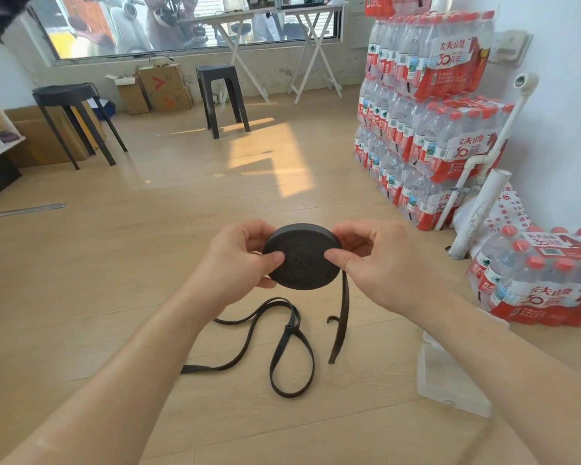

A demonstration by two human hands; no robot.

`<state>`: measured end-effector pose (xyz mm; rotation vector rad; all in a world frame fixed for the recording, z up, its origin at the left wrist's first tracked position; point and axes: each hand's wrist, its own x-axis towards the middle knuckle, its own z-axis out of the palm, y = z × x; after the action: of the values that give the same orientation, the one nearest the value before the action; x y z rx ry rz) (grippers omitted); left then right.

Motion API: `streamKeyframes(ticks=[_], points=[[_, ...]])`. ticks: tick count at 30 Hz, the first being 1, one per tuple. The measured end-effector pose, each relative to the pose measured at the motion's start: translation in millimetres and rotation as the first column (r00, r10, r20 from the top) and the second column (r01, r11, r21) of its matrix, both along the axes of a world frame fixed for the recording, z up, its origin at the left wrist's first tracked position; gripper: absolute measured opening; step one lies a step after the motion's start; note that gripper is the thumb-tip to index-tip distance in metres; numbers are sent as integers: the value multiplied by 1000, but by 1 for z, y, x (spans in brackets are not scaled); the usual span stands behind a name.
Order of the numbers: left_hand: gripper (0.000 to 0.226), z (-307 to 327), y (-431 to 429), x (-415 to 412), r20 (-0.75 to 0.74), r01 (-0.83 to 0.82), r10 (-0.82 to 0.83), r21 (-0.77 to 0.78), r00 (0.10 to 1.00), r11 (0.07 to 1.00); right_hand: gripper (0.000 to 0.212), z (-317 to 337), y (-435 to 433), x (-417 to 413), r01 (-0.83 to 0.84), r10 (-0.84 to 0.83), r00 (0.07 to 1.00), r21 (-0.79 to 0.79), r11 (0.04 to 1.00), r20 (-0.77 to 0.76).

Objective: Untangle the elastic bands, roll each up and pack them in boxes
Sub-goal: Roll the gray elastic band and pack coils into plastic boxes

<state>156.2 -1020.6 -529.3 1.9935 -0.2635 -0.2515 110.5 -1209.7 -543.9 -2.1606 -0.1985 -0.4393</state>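
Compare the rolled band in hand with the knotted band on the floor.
The rolled elastic band is wound into a tight flat disc; the knotted band sprawls in loose loops. The roll is pinched between left hand and right hand; the knotted band lies untouched on the floor. Both are flat black strips.
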Motion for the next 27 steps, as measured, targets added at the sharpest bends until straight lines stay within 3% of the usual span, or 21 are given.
streamKeyframes(ticks=[3,6,10,11,14,19,24,27], points=[[23,-1,-3,-2,181,53,-101,256,978,965,9,-1,2,0,31,-11,995,-196,980,103],[42,2,-10,-11,458,-56,-283,598,843,800,11,-2,5,0,53,25,982,-400,915,189],[24,4,-21,-21,524,-110,-392,692,756,713,16,-5,8,0,33,107,969,-546,837,223],[21,3,-19,-19,515,-102,-373,679,772,727,14,-5,9,0,2,111,974,-498,867,197],[14,3,-11,-12,412,-15,-210,480,887,877,17,4,4,-1,-47,54,997,-135,990,50],[19,4,-7,-7,292,27,-96,231,952,973,16,13,-7,-1,-66,86,989,161,985,-119],[23,4,-7,-6,208,45,-66,104,976,994,14,14,-9,-1,-58,92,985,230,972,-143],[22,4,-7,-5,162,26,-34,47,986,999,20,14,-10,0,-55,75,991,170,984,-111]])
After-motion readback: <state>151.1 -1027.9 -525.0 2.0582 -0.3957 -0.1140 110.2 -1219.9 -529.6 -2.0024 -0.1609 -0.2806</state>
